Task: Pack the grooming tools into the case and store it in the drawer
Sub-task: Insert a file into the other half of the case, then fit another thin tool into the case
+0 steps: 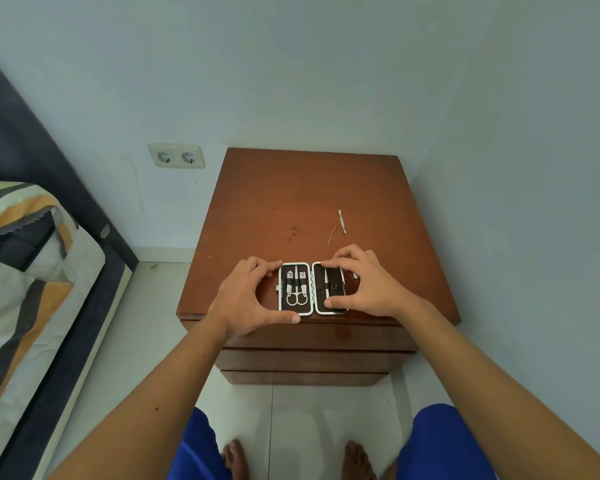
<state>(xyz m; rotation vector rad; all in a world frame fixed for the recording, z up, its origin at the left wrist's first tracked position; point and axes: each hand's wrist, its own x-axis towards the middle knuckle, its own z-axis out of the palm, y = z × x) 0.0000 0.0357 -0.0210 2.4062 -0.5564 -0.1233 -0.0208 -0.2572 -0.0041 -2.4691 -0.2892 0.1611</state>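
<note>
- Case [312, 288] lay open flat near front edge of the nightstand [274, 202], centre of frame; left half held scissors [296, 289] + other tools under a strap, right half looked mostly bare.
- Left hand [248, 294] gripped the case's left half, fingers curled over its far corner, thumb along its near edge. Right hand [364, 282] gripped the right half same way, thumb on the lining.
- Two tools were still loose on the top, upper right of the case: a flat pusher [341, 221] and a thin wire-like pick [332, 234] just beside it, well apart from the hands.
- Risk: closing the case w/ those two left out = incomplete pack.
- Risk: case sat close to front edge; a nudge while fitting tools could tip it to the floor.
- Risk: pick is thin, prob. hard to pinch off flat wood; may skid or roll off.
- Risk: tools not fully under strap could slip out on closing.
- Drawers [312, 358] below were all shut; needs a free hand to open one.
- Writing/brands: none legible anywhere; a small white item by the right hand was too hidden to tell.
</note>
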